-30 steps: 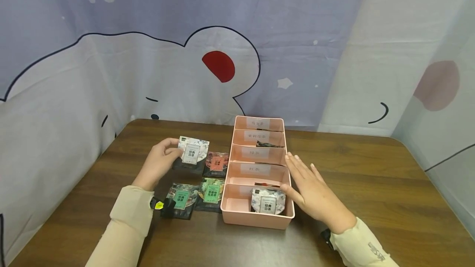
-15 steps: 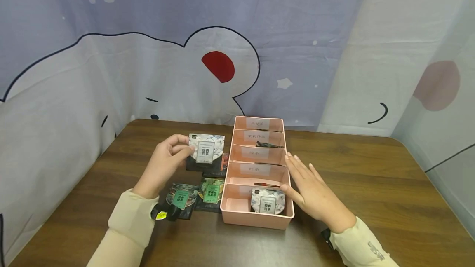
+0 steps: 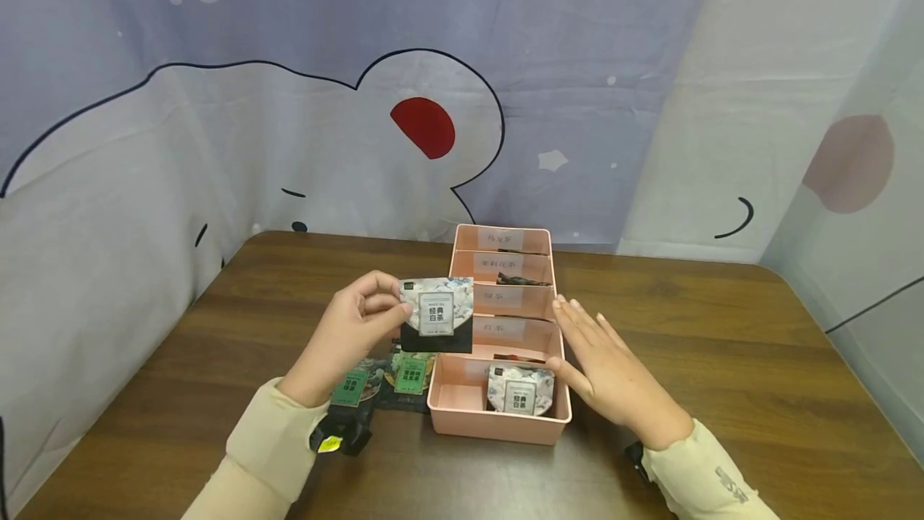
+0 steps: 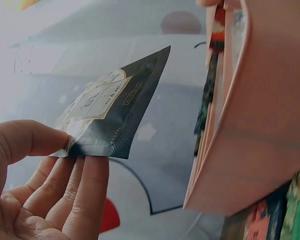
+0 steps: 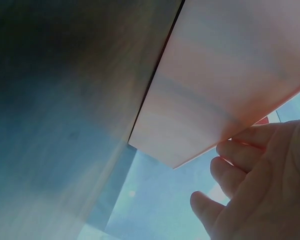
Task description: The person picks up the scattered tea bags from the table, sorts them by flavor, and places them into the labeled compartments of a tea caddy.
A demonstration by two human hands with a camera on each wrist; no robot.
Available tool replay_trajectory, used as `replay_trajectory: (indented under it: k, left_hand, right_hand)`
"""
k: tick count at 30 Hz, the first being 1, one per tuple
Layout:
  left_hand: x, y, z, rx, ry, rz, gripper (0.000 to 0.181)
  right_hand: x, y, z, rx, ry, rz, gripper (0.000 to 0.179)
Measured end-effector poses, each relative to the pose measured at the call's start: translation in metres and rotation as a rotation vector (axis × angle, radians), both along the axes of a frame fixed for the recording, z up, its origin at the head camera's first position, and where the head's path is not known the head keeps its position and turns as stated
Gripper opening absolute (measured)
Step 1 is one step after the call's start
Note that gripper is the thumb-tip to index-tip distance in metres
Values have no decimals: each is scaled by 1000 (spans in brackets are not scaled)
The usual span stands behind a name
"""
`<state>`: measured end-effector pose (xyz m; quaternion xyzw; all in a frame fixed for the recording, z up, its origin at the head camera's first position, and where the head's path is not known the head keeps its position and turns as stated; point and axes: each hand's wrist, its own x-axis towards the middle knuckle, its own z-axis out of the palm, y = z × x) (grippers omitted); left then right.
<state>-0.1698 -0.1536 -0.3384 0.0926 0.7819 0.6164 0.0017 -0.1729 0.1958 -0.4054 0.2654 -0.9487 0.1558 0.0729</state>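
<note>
Left grip (image 3: pixel 352 337) has the white tea sachet (image 3: pixel 436 315) pinched at its 9 o'clock edge, held up near the pink bin (image 3: pixel 498 428)'s 9 o'clock side. Looks super light, bendy, probably slick, so I'd keep that edge pinch, not squash the middle. Right grip (image 3: pixel 613 375)'s loose, fingers extended, at the bin's 4 o'clock.

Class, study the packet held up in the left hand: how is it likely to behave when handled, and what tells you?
The packet is probably light, since the left hand holds it up by one side. It seems fairly stiff, as its free end sticks out without drooping. The sheen in the left wrist view suggests it may be slightly slippery.
</note>
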Motion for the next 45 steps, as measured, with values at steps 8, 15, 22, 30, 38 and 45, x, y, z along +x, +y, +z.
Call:
replay_trajectory:
  k: [8, 15, 22, 30, 38, 45]
  left_hand:
    - [3, 20, -10, 49, -25, -86, 16]
    - [8, 31, -18, 34, -12, -154, 15]
    - [15, 42, -26, 41, -5, -240, 16]
    - [23, 57, -34, 16, -16, -277, 12]
    - [29, 69, -44, -73, 91, -284, 11]
    - [32, 73, -43, -162, 143, -314, 10]
  right_hand:
    - [-3, 2, 0, 3, 25, 34, 68]
    - [-4, 3, 0, 15, 29, 41, 65]
    - [-5, 3, -1, 10, 30, 41, 60]
    - [-4, 3, -1, 2, 24, 37, 58]
    - [-4, 3, 0, -2, 32, 39, 59]
    - [-5, 3, 0, -17, 16, 43, 59]
